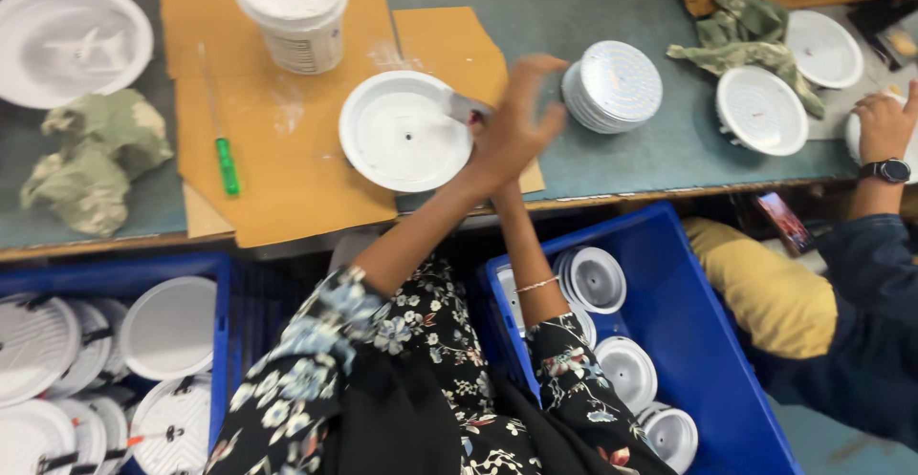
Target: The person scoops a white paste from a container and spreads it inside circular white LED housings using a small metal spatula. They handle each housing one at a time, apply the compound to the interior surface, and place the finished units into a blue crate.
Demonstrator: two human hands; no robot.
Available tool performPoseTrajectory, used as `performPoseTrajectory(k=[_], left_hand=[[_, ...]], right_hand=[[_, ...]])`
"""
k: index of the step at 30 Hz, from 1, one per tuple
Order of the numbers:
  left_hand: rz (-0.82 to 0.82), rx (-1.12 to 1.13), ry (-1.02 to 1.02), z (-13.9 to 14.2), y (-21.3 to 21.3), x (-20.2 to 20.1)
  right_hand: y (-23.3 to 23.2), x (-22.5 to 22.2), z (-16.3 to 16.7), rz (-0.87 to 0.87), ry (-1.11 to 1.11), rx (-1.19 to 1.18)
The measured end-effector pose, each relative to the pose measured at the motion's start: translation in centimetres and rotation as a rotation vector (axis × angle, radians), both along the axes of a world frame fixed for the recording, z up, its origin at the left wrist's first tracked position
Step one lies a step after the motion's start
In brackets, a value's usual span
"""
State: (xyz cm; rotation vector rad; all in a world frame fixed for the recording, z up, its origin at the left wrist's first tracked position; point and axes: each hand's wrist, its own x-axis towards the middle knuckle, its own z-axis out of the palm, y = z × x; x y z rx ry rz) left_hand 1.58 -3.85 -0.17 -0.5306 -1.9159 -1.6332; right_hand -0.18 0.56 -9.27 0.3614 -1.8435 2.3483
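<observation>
Left hand [512, 121], motion-blurred, fingers spread, partly hides the right hand [475, 119]; right grip pinches a small grey blade-like tool [463, 107] at the rim of a white round dish [406, 131]. Dish lies on brown cardboard [287, 160] on the bench [583, 16]. Nearby: white tub [292, 11], green-handled screwdriver [222, 140], stack of ribbed white discs [614, 86]. Below: 2 blue crates [708, 341] w/ more discs.

Black floral short sleeves [382, 341]; thin bracelet [536, 285], right wrist.
</observation>
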Motion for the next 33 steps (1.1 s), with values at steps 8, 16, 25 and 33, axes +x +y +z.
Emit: performPoseTrajectory(k=[8, 16, 25, 33], left_hand=[[0.260, -0.697, -0.286, 2.5, 14.6, -8.7], [0.282, -0.816, -0.353, 4.3, 16.2, -11.5], [0.084, -0.793, -0.573, 4.9, 14.1, -11.9], [-0.334, 0.122, -0.346, 7.0, 11.6, -10.1]], right_hand=[[1.4, -1.5, -0.4, 0.007, 0.005, -0.020], [1.7, -0.8, 1.7, 0.035, -0.040, 0.047], [2.9, 1.3, 2.6, 0.040, -0.046, 0.089], [2.3, 1.7, 2.5, 0.031, -0.007, 0.099]])
